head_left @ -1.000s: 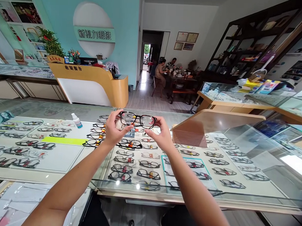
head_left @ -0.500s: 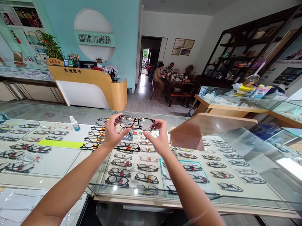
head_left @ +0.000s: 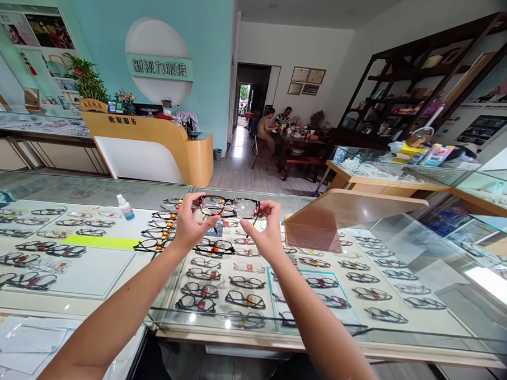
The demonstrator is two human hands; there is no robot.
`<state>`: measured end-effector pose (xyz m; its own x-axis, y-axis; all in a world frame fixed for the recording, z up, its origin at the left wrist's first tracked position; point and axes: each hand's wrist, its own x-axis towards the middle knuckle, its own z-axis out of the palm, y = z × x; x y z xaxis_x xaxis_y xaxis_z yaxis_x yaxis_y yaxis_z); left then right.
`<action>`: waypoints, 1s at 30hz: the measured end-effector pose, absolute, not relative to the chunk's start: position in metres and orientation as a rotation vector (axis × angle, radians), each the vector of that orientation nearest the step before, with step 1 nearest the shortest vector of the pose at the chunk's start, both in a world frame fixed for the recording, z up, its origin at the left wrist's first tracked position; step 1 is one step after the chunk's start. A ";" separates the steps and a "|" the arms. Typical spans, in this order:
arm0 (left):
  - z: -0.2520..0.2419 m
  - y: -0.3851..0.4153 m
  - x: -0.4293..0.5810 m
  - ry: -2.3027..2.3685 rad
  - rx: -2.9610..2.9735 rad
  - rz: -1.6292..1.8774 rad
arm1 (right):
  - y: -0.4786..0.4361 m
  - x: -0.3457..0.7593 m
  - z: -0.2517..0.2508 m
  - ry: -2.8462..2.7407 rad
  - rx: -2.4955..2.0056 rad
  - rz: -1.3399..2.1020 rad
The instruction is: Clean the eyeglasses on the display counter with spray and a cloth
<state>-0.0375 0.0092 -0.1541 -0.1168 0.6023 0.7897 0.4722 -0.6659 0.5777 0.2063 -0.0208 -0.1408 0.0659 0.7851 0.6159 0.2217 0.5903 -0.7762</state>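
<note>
A pair of dark-framed eyeglasses [head_left: 230, 199] is held up level above the glass display counter [head_left: 164, 319]. My left hand [head_left: 191, 223] pinches its left end between thumb and fingers. At the right end, my right hand [head_left: 266, 224] grips the frame the same way. The temples point down and away beneath the lenses, partly hidden. Just below the hands, on the counter top, lies another black pair of glasses [head_left: 214, 247]. A column of black frames with orange tags [head_left: 156, 230] is laid out beside my left hand.
Under the glass are rows of eyeglasses [head_left: 246, 299]. A white spray bottle [head_left: 125, 208] and a yellow-green strip [head_left: 100, 241] are at left. A tilted wooden panel [head_left: 354, 201] stands at right. Beyond are a cashier desk [head_left: 199, 162] and two people at a table [head_left: 308, 142].
The held eyeglasses have tilted slightly, so their temples show more below the lenses. Both hands keep nearly the same place and hold.
</note>
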 end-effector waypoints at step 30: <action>-0.005 -0.033 -0.036 1.091 2.331 2.380 | -0.055 0.218 0.003 -1.618 -0.771 -0.050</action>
